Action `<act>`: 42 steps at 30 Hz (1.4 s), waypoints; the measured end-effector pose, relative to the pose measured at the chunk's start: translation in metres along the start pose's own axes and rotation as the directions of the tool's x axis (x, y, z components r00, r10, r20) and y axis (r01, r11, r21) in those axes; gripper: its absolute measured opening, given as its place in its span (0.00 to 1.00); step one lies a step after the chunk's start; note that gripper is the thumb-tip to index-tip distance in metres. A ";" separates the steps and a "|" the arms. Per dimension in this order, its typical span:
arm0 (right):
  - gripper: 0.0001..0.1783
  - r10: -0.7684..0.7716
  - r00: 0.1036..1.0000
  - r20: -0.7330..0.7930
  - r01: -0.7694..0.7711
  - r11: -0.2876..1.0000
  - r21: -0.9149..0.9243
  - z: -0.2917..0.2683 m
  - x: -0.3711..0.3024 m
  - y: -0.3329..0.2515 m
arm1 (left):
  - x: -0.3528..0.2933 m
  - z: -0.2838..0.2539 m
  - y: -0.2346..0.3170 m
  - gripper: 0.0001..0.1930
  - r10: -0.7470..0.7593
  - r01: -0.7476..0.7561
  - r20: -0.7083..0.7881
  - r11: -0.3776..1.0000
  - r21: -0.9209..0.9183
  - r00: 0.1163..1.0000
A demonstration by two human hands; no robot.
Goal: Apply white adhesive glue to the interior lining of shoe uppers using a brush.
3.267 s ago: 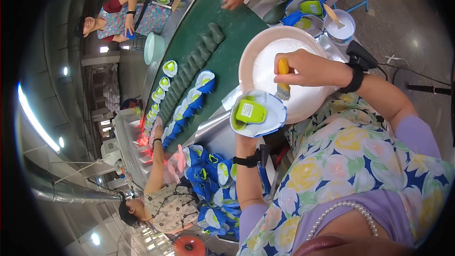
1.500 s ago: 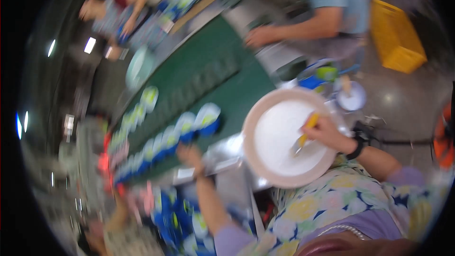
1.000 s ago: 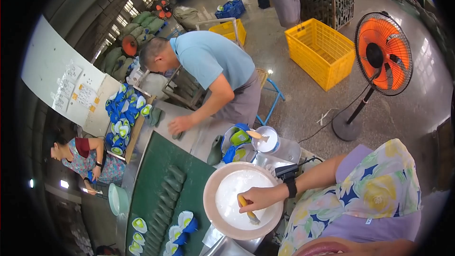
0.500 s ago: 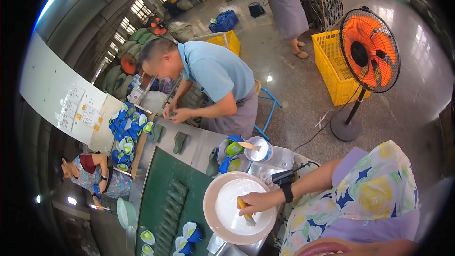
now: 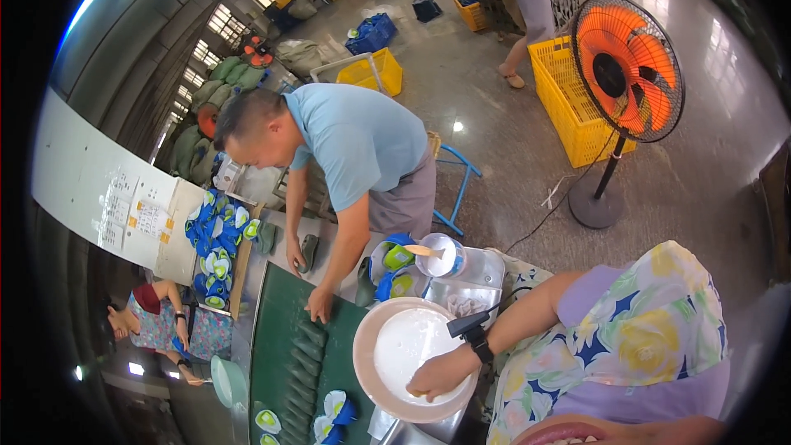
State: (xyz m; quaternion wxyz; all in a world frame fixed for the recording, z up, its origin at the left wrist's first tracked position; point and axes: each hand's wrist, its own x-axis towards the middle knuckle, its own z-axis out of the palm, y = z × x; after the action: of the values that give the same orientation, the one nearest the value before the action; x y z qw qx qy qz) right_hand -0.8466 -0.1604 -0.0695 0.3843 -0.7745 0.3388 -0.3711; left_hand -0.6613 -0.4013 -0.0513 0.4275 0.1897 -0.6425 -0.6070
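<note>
My right hand (image 5: pixel 441 375) is down in a pinkish basin (image 5: pixel 365 344) of white liquid (image 5: pixel 404 346), fingers closed around a brush. Its yellow handle is now almost wholly hidden by my hand; the earlier frame shows it plainly. A black strap with a small box (image 5: pixel 471 330) circles my wrist. My left hand is out of view. Beside the basin, a white tub (image 5: pixel 449 257) holds white paste and a wooden-handled brush (image 5: pixel 424 250). Blue, white and lime shoe uppers (image 5: pixel 395 268) lie next to the tub.
Dark green shoe lasts (image 5: pixel 303 371) line a green belt (image 5: pixel 272 313), with more uppers (image 5: pixel 331 416) alongside. A co-worker in a blue shirt (image 5: pixel 354 132) leans over it. A fan (image 5: pixel 610 74) and yellow crate (image 5: pixel 568 115) stand on the floor; another person (image 5: pixel 156 321) works across.
My right hand has shifted slightly down within the basin, hiding the brush handle. The co-worker has reached forward, one hand now at the row of lasts. The distant person has moved; the view has shifted slightly.
</note>
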 end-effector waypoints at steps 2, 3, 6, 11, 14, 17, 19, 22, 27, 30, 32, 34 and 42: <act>0.18 -0.031 0.988 0.154 0.051 0.991 -0.123 -0.003 -0.007 0.001 | 0.007 0.011 -0.003 0.20 -0.020 0.020 0.031 1.000 -0.014 0.999; 0.18 -0.026 0.989 0.146 0.045 0.991 -0.124 -0.008 -0.009 -0.001 | 0.011 0.016 -0.005 0.20 -0.028 0.030 0.048 0.999 -0.023 0.998; 0.18 -0.010 0.998 0.057 0.018 0.990 -0.140 -0.027 -0.011 -0.012 | 0.022 0.035 -0.011 0.20 -0.044 0.050 0.096 0.997 -0.059 0.994; 0.16 0.076 0.994 -0.078 -0.077 0.997 -0.015 -0.055 -0.011 -0.008 | 0.031 0.067 -0.022 0.20 -0.106 0.121 0.164 0.989 -0.089 0.981; 0.16 0.100 0.974 -0.201 -0.079 0.991 0.112 -0.051 -0.009 -0.014 | 0.037 0.083 -0.027 0.20 -0.119 0.145 0.207 0.982 -0.118 0.971; 0.16 0.154 0.969 -0.193 -0.122 0.978 0.168 -0.049 -0.005 -0.017 | 0.039 0.100 -0.033 0.20 -0.149 0.186 0.245 0.973 -0.135 0.958; 0.16 0.037 0.985 -0.168 -0.043 0.999 -0.028 -0.049 -0.003 -0.019 | 0.041 0.113 -0.037 0.20 -0.165 0.209 0.264 0.967 -0.145 0.950; 0.16 0.074 0.986 -0.150 -0.066 0.996 0.054 -0.060 -0.006 -0.021 | 0.049 0.138 -0.044 0.20 -0.182 0.238 0.296 0.957 -0.165 0.938; 0.16 0.003 0.976 -0.219 0.001 1.000 0.019 -0.063 -0.010 -0.013 | 0.065 0.186 -0.057 0.20 -0.203 0.290 0.365 0.935 -0.204 0.909; 0.17 -0.014 0.968 -0.249 0.027 0.999 0.046 -0.060 -0.003 -0.014 | 0.062 0.203 -0.065 0.20 -0.234 0.334 0.381 0.916 -0.221 0.894; 0.16 -0.036 0.973 -0.229 0.060 0.993 0.099 -0.050 0.008 -0.020 | 0.042 0.197 -0.062 0.20 -0.277 0.363 0.339 0.905 -0.222 0.899; 0.14 -0.020 0.997 -0.074 0.015 0.998 -0.057 -0.042 0.018 -0.021 | 0.004 0.177 -0.051 0.21 -0.337 0.385 0.229 0.897 -0.216 0.913; 0.07 0.163 0.949 -0.271 -0.141 0.985 0.097 -0.097 0.004 -0.019 | -0.217 0.069 0.078 0.20 -0.515 0.487 -0.445 0.854 -0.185 0.733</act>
State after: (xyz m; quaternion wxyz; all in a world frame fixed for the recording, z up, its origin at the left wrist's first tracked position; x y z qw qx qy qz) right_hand -0.9213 -0.1879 -0.0110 0.3897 -0.6708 0.4337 -0.4583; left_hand -0.5717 -0.1779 -0.0405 0.3983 0.4874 -0.4243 -0.6510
